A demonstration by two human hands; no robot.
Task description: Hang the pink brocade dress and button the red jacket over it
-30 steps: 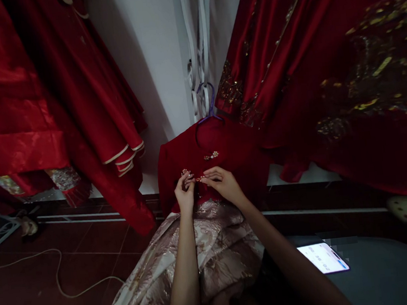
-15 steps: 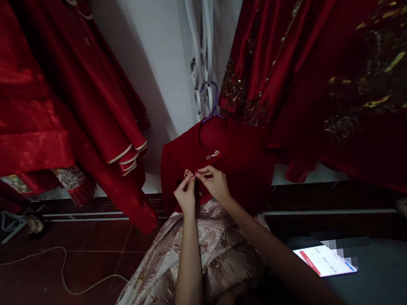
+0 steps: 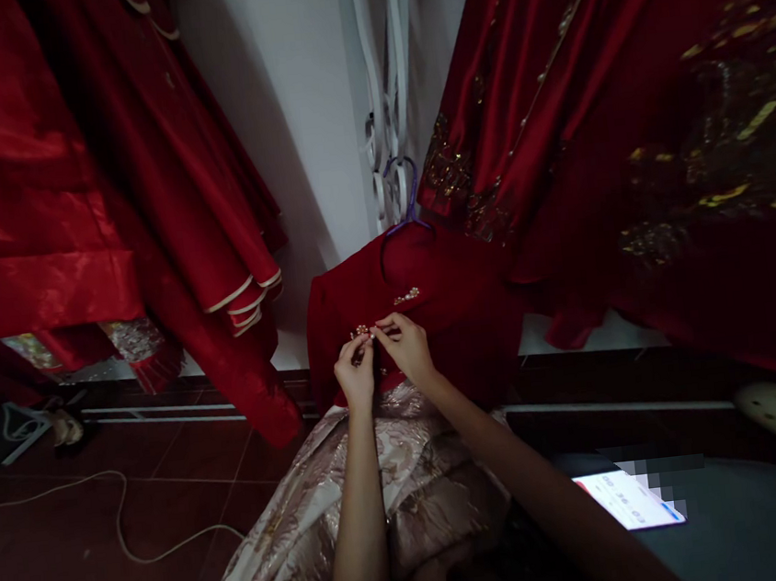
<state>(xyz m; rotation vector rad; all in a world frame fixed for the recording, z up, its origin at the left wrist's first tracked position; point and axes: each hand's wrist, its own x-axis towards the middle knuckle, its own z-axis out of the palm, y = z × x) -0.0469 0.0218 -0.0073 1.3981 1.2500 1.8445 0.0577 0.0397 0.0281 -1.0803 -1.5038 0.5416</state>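
Observation:
A dark red jacket (image 3: 459, 306) hangs on a blue hanger (image 3: 401, 208) in front of me, over a pale gold brocade skirt (image 3: 409, 492). My left hand (image 3: 355, 374) and my right hand (image 3: 404, 349) meet at the jacket's front. Both pinch a small beaded clasp (image 3: 363, 332) between fingertips. A second beaded clasp (image 3: 406, 296) sits higher on the jacket, untouched.
Red satin garments (image 3: 162, 194) hang at left, and red gowns with gold embroidery (image 3: 655, 133) at right. A white wall (image 3: 292, 106) stands behind. A lit phone (image 3: 630, 499) lies on a grey seat at lower right. A white cable (image 3: 118, 531) runs over the dark tiled floor.
My right hand has moved left and a little up to meet my left hand at the lower clasp. The view has shifted slightly.

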